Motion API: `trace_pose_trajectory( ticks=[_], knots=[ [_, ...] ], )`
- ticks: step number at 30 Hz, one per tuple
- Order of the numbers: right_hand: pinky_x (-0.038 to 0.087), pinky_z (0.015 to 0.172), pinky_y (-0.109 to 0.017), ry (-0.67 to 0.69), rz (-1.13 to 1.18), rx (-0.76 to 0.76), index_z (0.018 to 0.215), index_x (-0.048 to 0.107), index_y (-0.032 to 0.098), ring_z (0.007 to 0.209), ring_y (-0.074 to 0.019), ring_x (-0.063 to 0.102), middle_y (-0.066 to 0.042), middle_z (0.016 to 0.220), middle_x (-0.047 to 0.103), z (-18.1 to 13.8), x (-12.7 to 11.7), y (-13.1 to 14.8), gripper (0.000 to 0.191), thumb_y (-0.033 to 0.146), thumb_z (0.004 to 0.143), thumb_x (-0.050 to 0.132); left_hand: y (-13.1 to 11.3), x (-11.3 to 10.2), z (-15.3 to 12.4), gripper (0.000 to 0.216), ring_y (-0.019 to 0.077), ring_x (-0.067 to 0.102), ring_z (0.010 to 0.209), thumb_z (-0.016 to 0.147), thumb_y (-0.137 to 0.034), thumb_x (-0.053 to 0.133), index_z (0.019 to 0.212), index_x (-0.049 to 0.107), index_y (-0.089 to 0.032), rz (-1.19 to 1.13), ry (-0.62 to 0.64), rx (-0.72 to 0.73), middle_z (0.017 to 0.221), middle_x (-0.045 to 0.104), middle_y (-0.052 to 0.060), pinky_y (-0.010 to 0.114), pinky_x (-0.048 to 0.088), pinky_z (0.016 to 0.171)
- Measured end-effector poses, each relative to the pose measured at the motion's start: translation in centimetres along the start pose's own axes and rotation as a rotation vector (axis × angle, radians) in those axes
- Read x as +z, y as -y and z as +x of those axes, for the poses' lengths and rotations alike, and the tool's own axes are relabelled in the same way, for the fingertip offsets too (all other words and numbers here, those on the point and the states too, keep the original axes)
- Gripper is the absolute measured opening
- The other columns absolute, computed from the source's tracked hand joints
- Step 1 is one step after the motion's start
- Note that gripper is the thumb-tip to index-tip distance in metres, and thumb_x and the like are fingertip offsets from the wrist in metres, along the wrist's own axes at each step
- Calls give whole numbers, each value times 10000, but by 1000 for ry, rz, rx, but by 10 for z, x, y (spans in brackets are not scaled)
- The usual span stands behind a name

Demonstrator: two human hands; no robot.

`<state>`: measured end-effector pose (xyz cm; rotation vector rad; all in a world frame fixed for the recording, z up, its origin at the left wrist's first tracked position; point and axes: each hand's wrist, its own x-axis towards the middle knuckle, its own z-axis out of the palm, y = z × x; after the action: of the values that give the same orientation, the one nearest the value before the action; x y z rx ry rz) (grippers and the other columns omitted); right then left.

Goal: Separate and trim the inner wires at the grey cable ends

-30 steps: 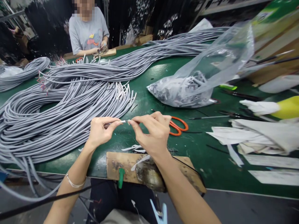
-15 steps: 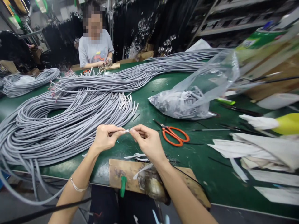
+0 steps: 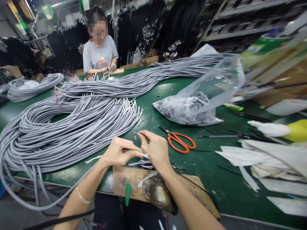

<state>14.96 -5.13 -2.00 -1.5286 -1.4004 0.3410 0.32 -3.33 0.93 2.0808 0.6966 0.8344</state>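
Observation:
My left hand is closed in a pinch on a narrow white strip, whose end shows beside my right palm. My right hand is closed as well, thumb against forefinger, with a thin greyish sliver poking out from the fingertips; what it is I cannot make out. Another white strip end shows left of my left wrist. Just right of my hands lie orange-handled scissors. Below them a wooden board carries a worn metal fixture, with loose white strips behind it.
Large coils of grey cable spread over the left of the green table. A clear plastic bag of white and grey scraps stands beyond the scissors. Cloths lie at the right. A co-worker sits across the table.
My hands have moved slightly right and closer together, from tip to tip on the small white piece to overlapping. The right fingertips now point up and away with a thin sliver.

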Motion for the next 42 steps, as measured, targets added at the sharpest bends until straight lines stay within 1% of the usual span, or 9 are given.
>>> trace_pose_trajectory(
  ticks=[3, 8, 13, 17, 20, 25, 30, 37, 42],
  knots=[
    [439, 565, -291, -11, 171, 98, 749, 653, 161, 577, -168, 570, -70, 670, 652, 6, -6, 1, 277, 384, 759, 488, 2, 1, 0, 314, 76, 406, 427, 804, -383, 540, 712, 730, -150, 145, -61, -15, 519, 608, 29, 208, 304, 439],
    [470, 637, -294, 369, 489, 266, 675, 672, 159, 646, -170, 594, -56, 693, 674, 8, -16, 15, 271, 415, 587, 680, 15, -10, 0, 235, 80, 450, 458, 793, -305, 555, 739, 726, -153, 285, -174, 7, 578, 645, 33, 202, 319, 470],
    [385, 504, -244, 467, 549, 368, 492, 607, 153, 485, -101, 470, 14, 474, 549, 9, -21, 16, 258, 369, 479, 748, 13, -9, 1, 206, 84, 455, 478, 775, -296, 573, 732, 726, -163, 306, -62, -71, 589, 644, 27, 208, 325, 492],
    [146, 375, -189, 723, 689, 504, 420, 535, 141, 367, -19, 236, 74, 351, 359, 11, -23, 15, 292, 346, 468, 737, 8, -12, 1, 268, 73, 382, 445, 762, -362, 584, 695, 722, -142, 100, 119, -82, 526, 584, 14, 209, 287, 449],
    [57, 362, -187, 847, 851, 594, 439, 533, 137, 329, 1, 179, 81, 330, 342, 9, -18, 13, 291, 348, 471, 730, 6, -16, 2, 386, 72, 363, 444, 764, -464, 559, 654, 704, -123, -40, 139, -81, 515, 562, 17, 212, 280, 437],
    [40, 320, -179, 882, 1061, 655, 484, 571, 125, 273, 20, 149, 44, 340, 454, 5, -9, 10, 290, 355, 500, 746, 4, -17, 1, 538, 78, 355, 453, 752, -606, 485, 620, 648, -110, -150, 110, -92, 514, 537, 19, 221, 270, 433],
    [48, 292, -160, 861, 1201, 634, 527, 593, 125, 270, 28, 113, 24, 377, 523, 3, -7, 13, 266, 341, 559, 746, 5, -14, 2, 526, 78, 328, 464, 782, -598, 442, 598, 574, -123, -170, 41, -111, 510, 474, -6, 227, 269, 457],
    [60, 303, -152, 537, 1217, 582, 557, 595, 134, 277, 33, 142, 46, 419, 529, 7, -3, 15, 244, 325, 562, 747, 6, -1, 2, 398, 84, 358, 521, 874, -468, 345, 692, 502, -152, -85, -81, -115, 591, 445, -24, 216, 312, 517],
    [67, 302, -149, 454, 1154, 649, 529, 537, 147, 279, 31, 141, 81, 391, 460, 6, 1, 19, 340, 379, 484, 782, 7, 10, 1, 288, 71, 318, 465, 873, -380, 371, 754, 499, -151, -45, -174, -111, 546, 393, -52, 205, 275, 475]
  ],
)
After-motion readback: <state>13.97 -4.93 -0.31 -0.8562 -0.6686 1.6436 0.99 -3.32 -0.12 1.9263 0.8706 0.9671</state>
